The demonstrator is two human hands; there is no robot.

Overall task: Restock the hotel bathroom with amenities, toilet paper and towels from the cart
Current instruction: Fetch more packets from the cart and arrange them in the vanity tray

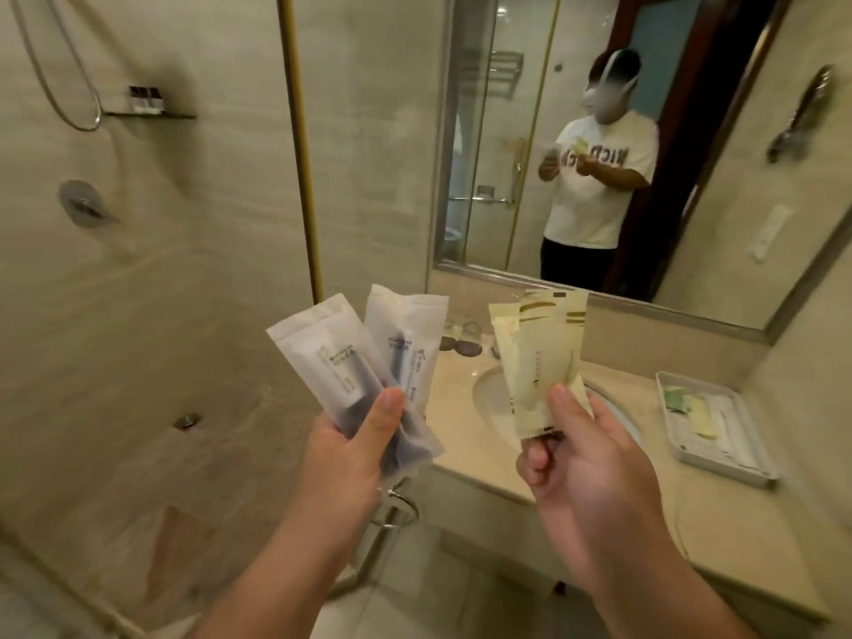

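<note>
Both forearms reach forward from the bottom of the view, hands raised side by side in front of a bathroom counter [645,514]; the left hand [355,449] is turned palm-up and grips two frosted white packets [322,362] by their lower ends, thumb pressed flat across their fronts, fingers curled behind; the packets fan upward and apart, with dark items showing through the plastic. The right hand [594,477] pinches two cream packets [539,357] at their bottom edge, thumb on the front, forefinger curled beneath; these stand nearly upright, one overlapping the other, the rear one marked with gold streaks. The two hands are near each other but apart; both sets of packets are held in the air over the left end of the counter and the sink [488,398]. A white tray [730,470] sits at the right on the counter, holding a few small wrapped items. A mirror [719,177] hangs above the counter; a gold-edged shower glass [299,145] stands to the left.
</note>
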